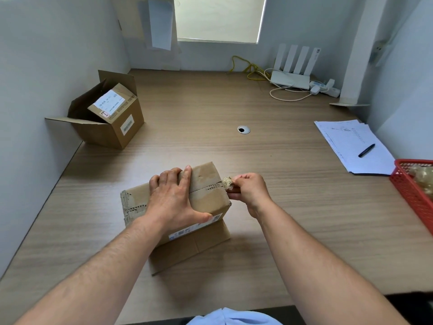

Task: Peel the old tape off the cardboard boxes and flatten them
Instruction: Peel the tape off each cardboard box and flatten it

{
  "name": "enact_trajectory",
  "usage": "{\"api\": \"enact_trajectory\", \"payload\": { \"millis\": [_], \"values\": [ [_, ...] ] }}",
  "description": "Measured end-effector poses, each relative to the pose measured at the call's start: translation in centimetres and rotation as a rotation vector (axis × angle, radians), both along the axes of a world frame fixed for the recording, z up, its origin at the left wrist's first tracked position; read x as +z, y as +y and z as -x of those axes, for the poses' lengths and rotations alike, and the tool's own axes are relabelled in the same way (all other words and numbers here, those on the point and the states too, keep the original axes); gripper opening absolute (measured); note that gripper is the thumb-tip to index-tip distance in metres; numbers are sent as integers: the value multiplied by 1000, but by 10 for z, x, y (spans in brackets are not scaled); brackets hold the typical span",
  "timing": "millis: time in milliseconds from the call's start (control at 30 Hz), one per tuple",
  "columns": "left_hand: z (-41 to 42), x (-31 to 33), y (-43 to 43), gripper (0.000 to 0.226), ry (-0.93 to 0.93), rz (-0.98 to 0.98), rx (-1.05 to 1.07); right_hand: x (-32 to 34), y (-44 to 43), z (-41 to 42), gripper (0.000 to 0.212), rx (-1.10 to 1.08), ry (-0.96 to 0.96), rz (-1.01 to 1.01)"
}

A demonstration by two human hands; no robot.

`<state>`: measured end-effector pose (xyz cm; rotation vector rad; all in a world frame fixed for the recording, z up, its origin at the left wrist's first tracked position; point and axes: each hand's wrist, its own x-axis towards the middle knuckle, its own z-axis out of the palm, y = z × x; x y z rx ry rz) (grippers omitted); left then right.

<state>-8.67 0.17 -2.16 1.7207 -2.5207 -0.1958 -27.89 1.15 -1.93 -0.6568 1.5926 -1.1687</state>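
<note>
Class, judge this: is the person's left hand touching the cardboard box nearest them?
Touching. Head view: left hand grips the cardboard box across its top, thumb over the near edge.

wooden desk (pixel 281 160) | white router (pixel 290 79): far right corner | papers (pixel 346 141), pen (pixel 366 150) on top: right | red basket (pixel 407 188): right edge

Nothing reads clearly. The printed label (pixel 195 227) on the box (pixel 208 179) under the left hand (pixel 173 200) is blurred; handwriting on the open box (pixel 100 132) far beyond that hand is illegible.
</note>
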Motion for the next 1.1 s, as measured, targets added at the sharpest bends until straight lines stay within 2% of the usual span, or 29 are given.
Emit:
{"api": "enact_trajectory", "payload": {
  "millis": [200, 267, 367, 600, 700, 900, 1100],
  "values": [
    [-1, -2, 6, 136, 0, 63, -52, 6, 21, 12, 11, -27, -134, 42],
    [1, -1, 7, 136, -10, 70, -48, 8, 27, 14, 7, 76, -37, 74],
    [12, 4, 10, 136, -1, 77, -55, 12, 29, 18, 14, 134, 189, 149],
    [71, 22, 24, 135, 22, 117, -75, 23, 47, 81, 21, 166, 242, 253],
    [123, 26, 34, 135, 42, 122, -120, 24, 60, 129, 18, 80, 267, 294],
    [226, 36, 46, 135, 47, 136, -194, 17, 82, 250, 13, -316, -10, 267],
    [317, 29, 50, 134, -11, 151, -235, 8, 96, 353, 16, -359, 159, 280]
  ]
}}
